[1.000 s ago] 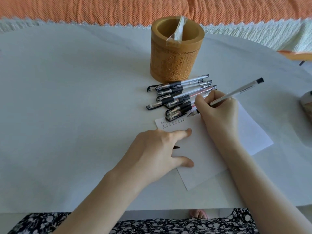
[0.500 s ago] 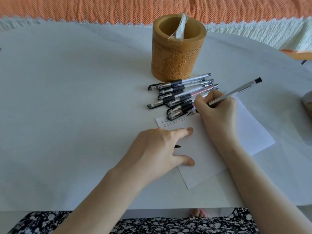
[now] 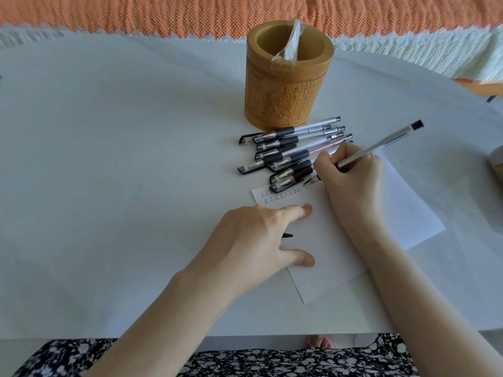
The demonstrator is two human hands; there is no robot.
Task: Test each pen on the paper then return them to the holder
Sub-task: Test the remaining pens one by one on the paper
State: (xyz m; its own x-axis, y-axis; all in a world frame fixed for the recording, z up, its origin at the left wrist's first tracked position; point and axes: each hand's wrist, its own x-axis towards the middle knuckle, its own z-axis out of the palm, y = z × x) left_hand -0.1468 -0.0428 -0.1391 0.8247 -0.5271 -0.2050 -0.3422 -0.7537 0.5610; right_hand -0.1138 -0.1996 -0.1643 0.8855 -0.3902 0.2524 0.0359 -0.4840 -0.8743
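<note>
L hand (image 3: 258,235) splayed, prob flat; R hand (image 3: 351,180) in writing grip

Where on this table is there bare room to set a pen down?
Free: the wide stretch of table left of the pen pile and holder, and the strip right of the paper. Crowded: between holder and paper, where the right hand writes with a pen.

The holder (image 3: 288,85) stands toward the table's (image 3: 109,186) far edge, with a wrapper (image 3: 288,47) inside it. The loose pens (image 3: 294,153) lie just before it, the nearest overlapping the paper's (image 3: 329,248) far left corner. My left hand (image 3: 258,240) rests on the paper's left edge. My right hand (image 3: 351,180), gripping a pen (image 3: 381,144), sits on its far part.
</note>
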